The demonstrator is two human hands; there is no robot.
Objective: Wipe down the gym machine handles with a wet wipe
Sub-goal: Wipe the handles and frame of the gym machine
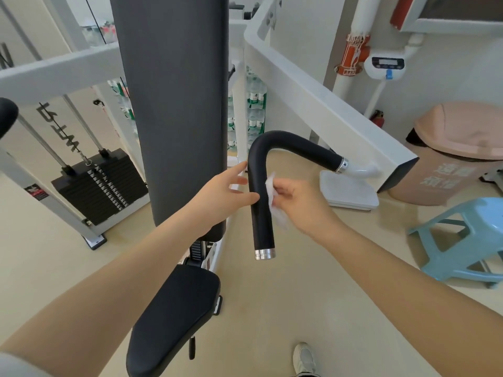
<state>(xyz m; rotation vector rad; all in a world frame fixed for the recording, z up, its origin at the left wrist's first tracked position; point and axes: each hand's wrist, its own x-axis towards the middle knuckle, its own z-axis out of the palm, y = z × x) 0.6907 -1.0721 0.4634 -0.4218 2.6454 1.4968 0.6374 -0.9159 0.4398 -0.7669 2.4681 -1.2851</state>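
A black padded handle [261, 219], bent like a hook with chrome end rings, sticks out from the white machine arm [321, 104] at centre. My right hand [299, 202] holds a crumpled white wet wipe [273, 195] against the right side of the handle's lower straight part. My left hand [226, 190] lies on the handle's left side with straight fingers and the thumb touching the grip. A second black handle end [6, 115] shows at the far left edge.
The tall black backrest [174, 104] and black seat [174, 317] stand left of the handle. A weight stack [100, 186] sits at left. A pink bin [457, 156], white scale [348, 191] and light-blue stool [468, 240] stand at right. My shoe [304, 359] is on the beige floor.
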